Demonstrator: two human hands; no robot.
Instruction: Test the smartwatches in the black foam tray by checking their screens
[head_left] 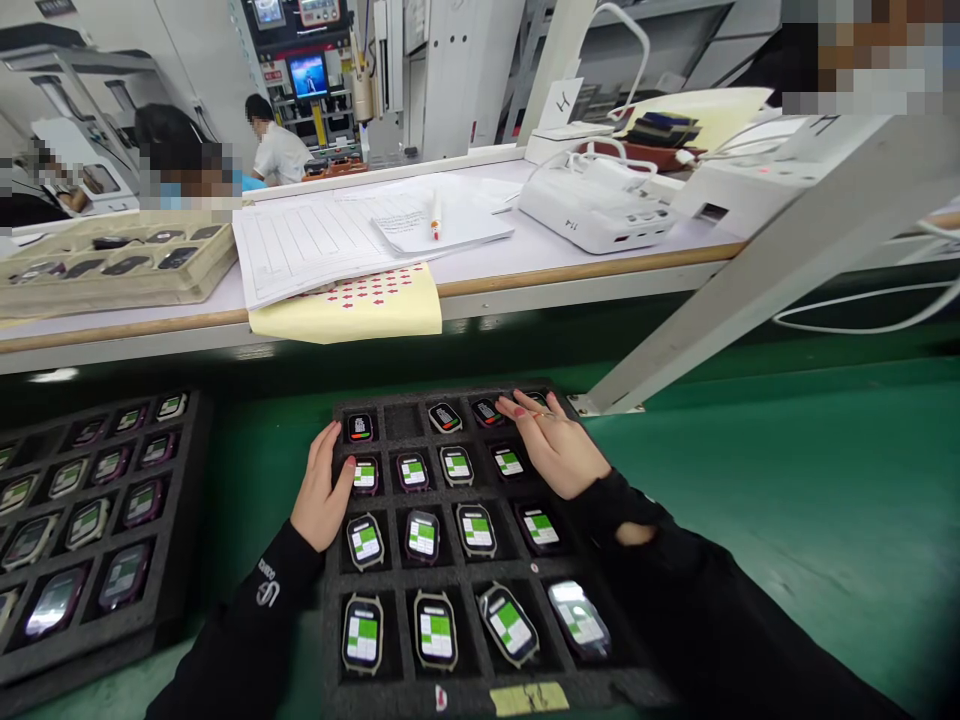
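Observation:
In front of me lies a black foam tray [442, 685] with rows of watch faces in its compartments. Most screens show green and white blocks; a few at the back, such as one watch [446, 417], are dark with red and green marks. My left hand [322, 495] rests along the tray's left edge, thumb spread from the fingers, its tip at a watch [365, 475] in the second row. At the back right corner, my right hand [559, 445] lies with fingers stretched over the back-row watches, partly hiding one. One back-row compartment [403, 422] holds no watch.
Another foam tray [176, 560] of watches lies at left on the green surface. Behind runs a raised shelf with papers [315, 240], a pale parts tray [202, 270] and a white charger box [592, 210]. A slanted metal post [720, 270] stands at right. Other people sit beyond.

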